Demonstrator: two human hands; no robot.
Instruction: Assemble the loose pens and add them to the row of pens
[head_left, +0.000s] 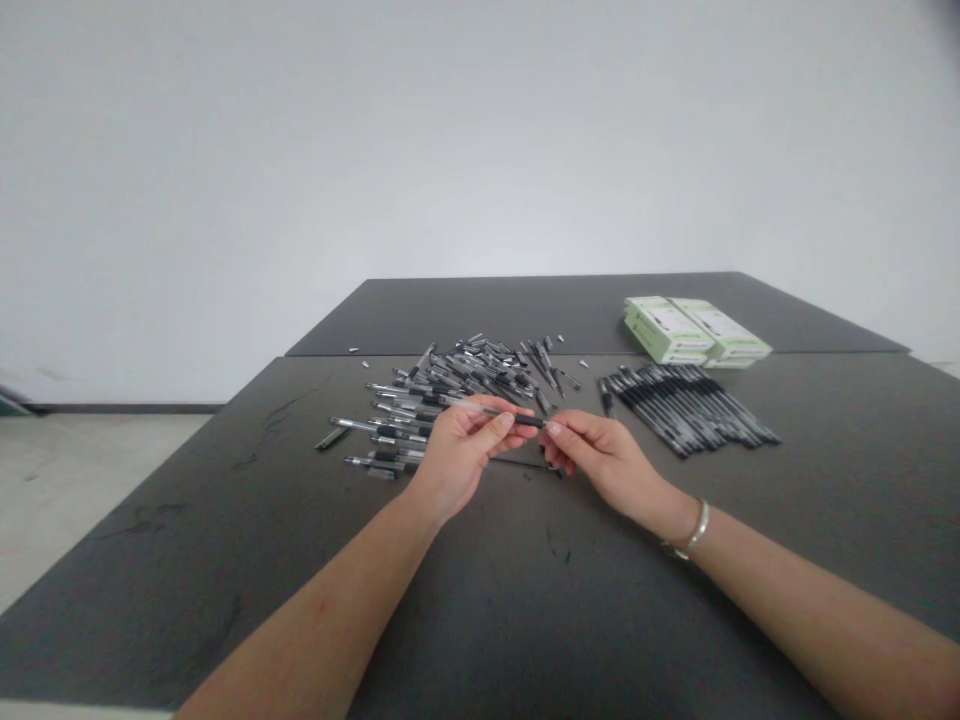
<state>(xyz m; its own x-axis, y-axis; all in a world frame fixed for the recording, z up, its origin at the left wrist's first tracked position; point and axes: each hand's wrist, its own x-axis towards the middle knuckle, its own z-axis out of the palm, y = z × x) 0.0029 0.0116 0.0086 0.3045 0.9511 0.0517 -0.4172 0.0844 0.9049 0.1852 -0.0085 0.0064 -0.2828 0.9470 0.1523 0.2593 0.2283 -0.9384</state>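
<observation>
A clear-barrelled pen with a black grip (529,421) lies across the fingers of my left hand (461,450), held between thumb and fingertips. At the pen's right end, the thumb and fingers of my right hand (604,455) pinch together; they hide that end, and any small part there cannot be made out. Behind and left of my left hand, several similar pens (397,425) lie side by side, pointing left. A loose heap of pens and pen parts (480,365) spreads just beyond both hands.
To the right, a neat row of pens (690,408) lies slanted on the dark table (570,610). Green and white boxes (690,330) stand behind that row. Small silvery pieces (583,364) are scattered around the heap. A pale wall rises behind the table.
</observation>
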